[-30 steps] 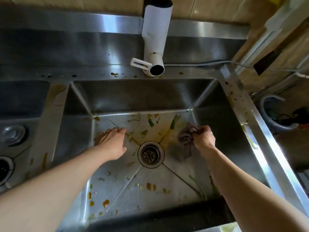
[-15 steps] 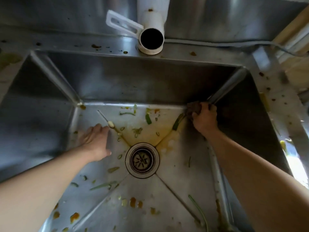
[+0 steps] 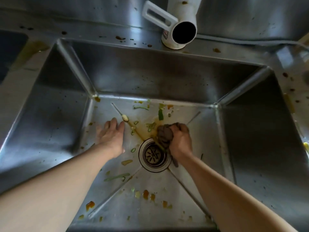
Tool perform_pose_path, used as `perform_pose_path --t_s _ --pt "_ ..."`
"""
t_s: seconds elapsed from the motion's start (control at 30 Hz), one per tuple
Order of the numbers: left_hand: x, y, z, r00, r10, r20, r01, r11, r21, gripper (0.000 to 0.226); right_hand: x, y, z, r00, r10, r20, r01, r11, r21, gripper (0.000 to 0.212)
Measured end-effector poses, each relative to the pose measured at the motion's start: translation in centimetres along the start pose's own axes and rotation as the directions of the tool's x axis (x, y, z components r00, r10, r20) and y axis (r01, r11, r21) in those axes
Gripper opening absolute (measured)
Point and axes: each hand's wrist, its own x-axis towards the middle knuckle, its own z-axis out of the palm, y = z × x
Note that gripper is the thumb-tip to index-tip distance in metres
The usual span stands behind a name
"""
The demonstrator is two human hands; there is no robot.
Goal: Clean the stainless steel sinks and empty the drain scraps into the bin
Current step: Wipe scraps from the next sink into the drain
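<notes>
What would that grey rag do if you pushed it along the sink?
Probably squash and fold: the rag is already bunched soft in the right hand. It would likely drag scraps along and hang floppy if lifted, since a loose end droops below the fist.

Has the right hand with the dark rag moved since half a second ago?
Yes. The right hand dragged the dark crumpled rag from the sink's far-right corner to the round metal drain.

Sink point(image 3: 150, 77) brushed steel w/ sheen; rag point(image 3: 164, 134) matt cloth; faucet point(image 3: 180, 19) smooth white plastic.
</notes>
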Motion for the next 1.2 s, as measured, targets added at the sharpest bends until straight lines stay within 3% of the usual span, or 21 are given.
perform_pose_path --t_s 0.23,0.33,0.43,0.53,0.63,0.7,0.83,1.0,1.2 --pt "-0.4 -0.7 -0.3 1.000 0.029 0.002 -0.029 0.999 -0.016 0.085 -2.4 -3.0 -2.2 0.985 -0.002 0.173 -0.027 0.986 0.166 0.044" --pt "-0.2 -1.5 -1.0 1.000 0.012 -0.027 -0.013 0.999 -0.040 0.083 -0.9 -3.3 -6.0 0.994 0.093 0.055 -0.104 0.964 0.246 0.041" --pt "0.2 -2.2 -1.5 0.999 -0.006 -0.047 0.005 0.999 -0.036 0.082 2.5 -2.2 -9.4 0.956 0.270 -0.114 -0.204 0.891 0.406 0.028" --pt "0.5 -2.7 -0.9 0.999 -0.025 -0.040 0.024 1.000 -0.019 0.085 6.1 1.1 -10.5 0.917 0.353 -0.184 -0.301 0.918 0.259 0.019" --pt "0.9 -2.9 0.2 0.998 -0.041 -0.055 0.041 0.999 -0.005 0.091 7.9 3.0 -9.1 0.901 0.417 -0.116 -0.414 0.909 0.054 0.036" --pt "1.1 -2.8 0.4 0.996 -0.044 -0.077 0.043 0.999 -0.011 0.090 8.1 2.4 -7.3 0.904 0.402 -0.145 -0.408 0.913 -0.018 0.042" --pt "1.2 -2.7 0.4 0.994 -0.043 -0.099 0.044 0.999 0.009 0.091 7.5 -0.7 -4.0 0.937 0.317 -0.150 -0.330 0.941 -0.071 0.053" --pt "1.3 -2.7 0.1 0.996 -0.030 -0.084 0.032 0.999 0.015 0.096 7.5 -4.3 -1.9 0.995 0.077 -0.057 -0.082 0.992 -0.092 0.055" --pt "1.2 -2.7 -0.1 0.998 -0.049 -0.036 0.049 0.999 0.012 0.100 8.0 -5.8 -0.1 0.969 -0.223 0.108 0.235 0.965 -0.118 0.048"
